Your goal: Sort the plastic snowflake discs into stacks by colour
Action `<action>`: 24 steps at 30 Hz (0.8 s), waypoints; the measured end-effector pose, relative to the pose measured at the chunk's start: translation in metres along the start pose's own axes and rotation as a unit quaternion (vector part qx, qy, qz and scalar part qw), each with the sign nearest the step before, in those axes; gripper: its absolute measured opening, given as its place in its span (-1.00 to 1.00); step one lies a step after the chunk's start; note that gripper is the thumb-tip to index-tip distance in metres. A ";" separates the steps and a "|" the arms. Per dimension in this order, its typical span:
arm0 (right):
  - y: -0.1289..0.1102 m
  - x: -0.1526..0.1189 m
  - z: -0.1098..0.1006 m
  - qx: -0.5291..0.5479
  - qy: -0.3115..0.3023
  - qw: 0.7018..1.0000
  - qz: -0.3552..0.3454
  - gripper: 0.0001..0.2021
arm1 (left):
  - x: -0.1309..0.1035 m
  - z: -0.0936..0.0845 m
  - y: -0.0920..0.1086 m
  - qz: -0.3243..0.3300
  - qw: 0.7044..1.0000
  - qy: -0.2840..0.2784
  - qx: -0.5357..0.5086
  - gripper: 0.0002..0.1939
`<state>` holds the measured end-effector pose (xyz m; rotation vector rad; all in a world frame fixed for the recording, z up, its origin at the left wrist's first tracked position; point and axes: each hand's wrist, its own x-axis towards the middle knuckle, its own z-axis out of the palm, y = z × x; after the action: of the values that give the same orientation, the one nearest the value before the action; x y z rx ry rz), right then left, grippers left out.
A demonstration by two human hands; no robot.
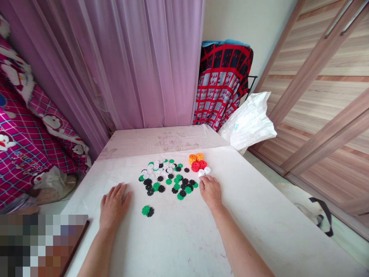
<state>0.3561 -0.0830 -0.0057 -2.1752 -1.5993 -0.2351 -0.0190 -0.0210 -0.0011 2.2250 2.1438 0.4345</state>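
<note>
Notched plastic discs lie on the white-covered table (173,246). A loose spread mixes clear-white discs (161,171), black discs (148,184) and green discs (188,189). Nearer me, a green disc (145,210) overlaps a black disc (151,212). To the right stand short stacks: orange discs (196,158), red discs (198,166) and white discs (201,173). My left hand (114,204) rests flat left of the spread, fingers apart, holding nothing. My right hand (211,190) has its fingers curled together at the nearer white stack; its fingertips touch that stack.
A crumpled white plastic bag (249,121) stands at the table's far right corner. Purple curtains (144,61) hang behind, with a red checked cloth (219,84) beside them. Wooden wardrobe doors (319,100) line the right. A pixelated patch covers the lower left.
</note>
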 end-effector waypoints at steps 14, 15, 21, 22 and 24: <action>-0.003 -0.014 0.015 0.100 0.041 0.992 -0.067 -0.74 | -0.001 -0.006 0.007 -0.006 1.000 -0.011 0.000 -0.48; -0.009 -0.015 0.017 0.107 0.036 0.991 -0.076 -0.69 | -0.001 -0.006 0.007 -0.009 1.000 -0.011 -0.001 -0.48; -0.062 -0.012 0.026 0.085 -0.064 0.990 -0.089 -0.49 | -0.002 -0.005 0.008 -0.009 1.000 -0.007 -0.003 -0.48; -0.070 -0.011 0.026 0.081 -0.079 0.990 -0.088 -0.49 | -0.002 -0.005 0.008 -0.008 1.000 -0.009 -0.002 -0.48; -0.085 -0.010 0.025 0.083 -0.101 0.987 -0.096 -0.50 | -0.002 -0.007 0.009 -0.012 1.000 -0.016 -0.001 -0.47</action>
<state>0.2695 -0.0602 -0.0119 -1.9722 -1.8705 0.0642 -0.0116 -0.0244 0.0069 2.1873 2.1510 0.3971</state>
